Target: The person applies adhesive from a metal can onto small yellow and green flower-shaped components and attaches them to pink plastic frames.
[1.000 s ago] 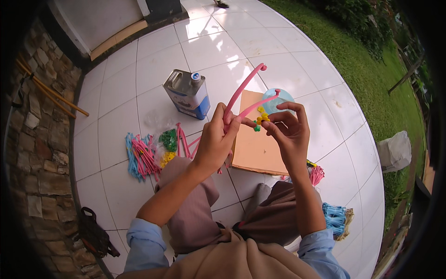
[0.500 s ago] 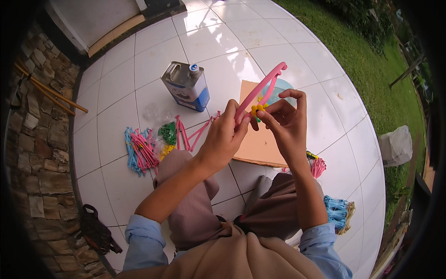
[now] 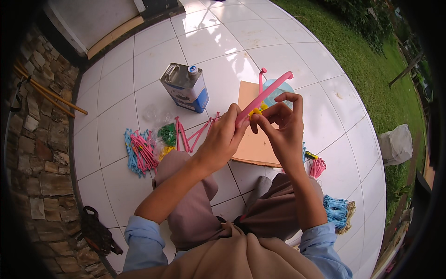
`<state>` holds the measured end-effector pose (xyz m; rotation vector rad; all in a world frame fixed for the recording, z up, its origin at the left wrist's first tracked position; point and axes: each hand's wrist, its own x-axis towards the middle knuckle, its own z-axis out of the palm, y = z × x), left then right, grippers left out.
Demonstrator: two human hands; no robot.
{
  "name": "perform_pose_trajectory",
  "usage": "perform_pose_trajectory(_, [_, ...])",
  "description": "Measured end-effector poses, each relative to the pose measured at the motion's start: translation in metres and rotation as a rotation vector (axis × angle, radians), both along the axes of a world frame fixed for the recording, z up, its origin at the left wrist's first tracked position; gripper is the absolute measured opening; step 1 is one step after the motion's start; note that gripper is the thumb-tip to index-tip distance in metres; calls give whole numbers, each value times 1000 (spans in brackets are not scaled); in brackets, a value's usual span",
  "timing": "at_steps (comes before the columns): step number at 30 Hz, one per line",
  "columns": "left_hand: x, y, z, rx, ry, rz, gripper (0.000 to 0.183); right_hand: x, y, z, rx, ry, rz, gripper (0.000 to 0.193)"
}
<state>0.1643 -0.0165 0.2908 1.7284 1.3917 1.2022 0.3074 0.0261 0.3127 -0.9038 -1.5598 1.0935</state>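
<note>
My left hand [image 3: 218,142] is closed round a long pink plastic strip [image 3: 273,89] with a rounded knob end, which slants up and away to the right. A second thin pink piece with a round knob [image 3: 262,74] rises behind it. Small yellow flower-shaped pieces [image 3: 255,112] sit against the strip between my hands. With thumb and forefinger, my right hand [image 3: 283,132] pinches at the nearest yellow flower; its other fingers are raised and curled. Both hands are above a brown cardboard sheet [image 3: 255,146].
A blue-and-silver metal can [image 3: 186,88] stands ahead, left of a translucent blue bowl [image 3: 284,87]. Pink and blue strips [image 3: 143,151] and a bag of green pieces [image 3: 167,134] lie left. More pink strips [image 3: 318,168] and a blue bundle [image 3: 335,210] lie right, near a yellow-black tool [image 3: 311,155].
The pink strip has tilted lower to the right, and its thin second piece now stands apart from it. My right hand has shifted slightly left and down along with the yellow flower.
</note>
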Motion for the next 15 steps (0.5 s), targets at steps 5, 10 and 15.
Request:
perform_pose_trajectory(5, [-8, 1, -5, 26, -1, -71, 15, 2, 5, -2, -28, -10, 45, 50])
perform_pose_trajectory(10, [-4, -1, -2, 88, 59, -51, 14, 1, 7, -4, -304, 198, 201, 61])
perform_pose_trajectory(15, [-2, 0, -3, 112, 127, 1, 11, -9, 8, -18, -242, 278, 135, 59])
